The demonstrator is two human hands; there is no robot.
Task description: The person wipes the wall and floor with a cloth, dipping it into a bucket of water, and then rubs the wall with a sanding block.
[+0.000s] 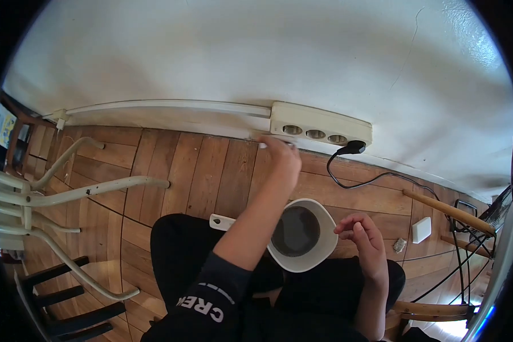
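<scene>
My left hand (282, 154) reaches forward to the foot of the wall, just below the power strip (322, 121). Its closed fingers are smeared by motion. Whitish bits show at their edges, too blurred to name. A white pot (326, 251) with dark, greyish liquid (295, 231) in it stands between my legs. Its white handle (221, 222) points left, partly hidden behind my left forearm. Beside the pot's right rim is my right hand (366, 242), fingers loosely curled and somewhat apart, fingertips at or close to the rim. I see nothing held in it.
A black plug (353, 147) sits in the strip's right socket, its cord (370, 181) running right. On the wooden floor lie a white block (422, 230) and a small crumpled grey piece (400, 245). Pale chair legs (97, 190) stand left; a wooden-legged rack (450, 214) stands right.
</scene>
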